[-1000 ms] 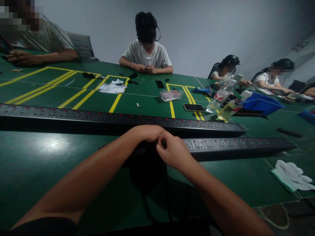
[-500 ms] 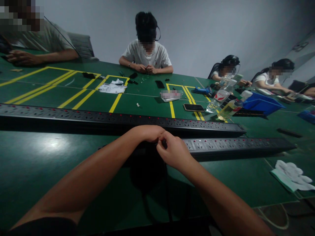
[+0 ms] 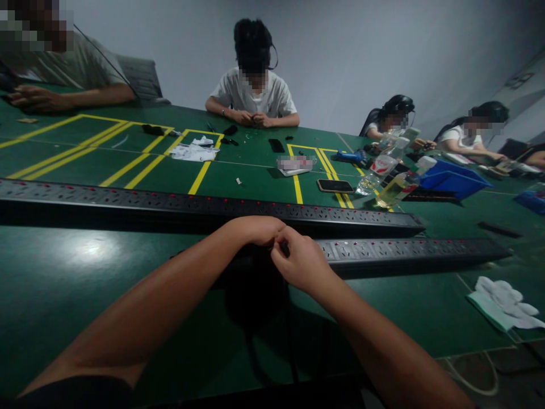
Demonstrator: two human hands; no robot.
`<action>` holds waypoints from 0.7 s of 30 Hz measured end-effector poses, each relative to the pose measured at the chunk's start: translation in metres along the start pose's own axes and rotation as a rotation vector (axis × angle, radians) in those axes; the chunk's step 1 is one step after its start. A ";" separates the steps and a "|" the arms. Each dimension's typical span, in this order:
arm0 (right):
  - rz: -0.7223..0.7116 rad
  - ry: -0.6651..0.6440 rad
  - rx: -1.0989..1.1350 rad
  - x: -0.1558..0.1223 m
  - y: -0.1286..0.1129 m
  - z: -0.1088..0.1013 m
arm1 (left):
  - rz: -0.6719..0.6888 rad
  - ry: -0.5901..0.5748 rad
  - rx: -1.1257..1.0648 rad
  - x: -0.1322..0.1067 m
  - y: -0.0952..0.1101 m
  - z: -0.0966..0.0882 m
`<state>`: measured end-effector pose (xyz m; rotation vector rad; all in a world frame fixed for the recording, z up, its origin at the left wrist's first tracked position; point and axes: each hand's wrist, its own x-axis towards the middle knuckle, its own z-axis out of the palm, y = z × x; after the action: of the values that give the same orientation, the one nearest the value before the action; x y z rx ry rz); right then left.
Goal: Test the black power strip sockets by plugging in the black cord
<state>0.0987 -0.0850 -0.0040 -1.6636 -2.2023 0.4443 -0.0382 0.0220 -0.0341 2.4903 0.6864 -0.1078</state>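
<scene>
Seemingly to steady each other, your two hands, left hand [image 3: 264, 230] and right hand [image 3: 303, 261], meet at the nearer socket strip [image 3: 402, 251], one of two laid lengthwise on the table [image 3: 85, 295] beside the farther socket strip [image 3: 204, 202], right fingers curled, left ones hidden, any pinched item impossible to tell.

Most fingers of the left hand [image 3: 263, 230] are hidden beside the right hand [image 3: 303, 258]. Left of both, the far black strip [image 3: 128, 197] gets cut off.
</scene>
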 end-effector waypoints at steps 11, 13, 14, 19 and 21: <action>-0.003 0.001 -0.013 0.000 -0.001 -0.001 | -0.008 0.025 0.013 0.000 0.000 0.003; 0.006 -0.012 -0.022 -0.001 -0.001 -0.002 | -0.015 0.025 0.018 0.000 0.000 0.003; 0.005 -0.020 -0.027 -0.002 -0.002 -0.002 | -0.020 0.022 0.020 0.001 0.000 0.003; -0.028 -0.058 -0.115 -0.010 -0.004 -0.006 | -0.060 0.014 0.022 0.002 -0.001 0.001; -0.029 -0.057 -0.115 -0.013 -0.005 -0.007 | -0.075 0.016 0.024 0.001 0.000 0.000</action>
<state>0.1011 -0.0986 0.0033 -1.6939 -2.3302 0.3680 -0.0372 0.0227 -0.0342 2.4912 0.7899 -0.1243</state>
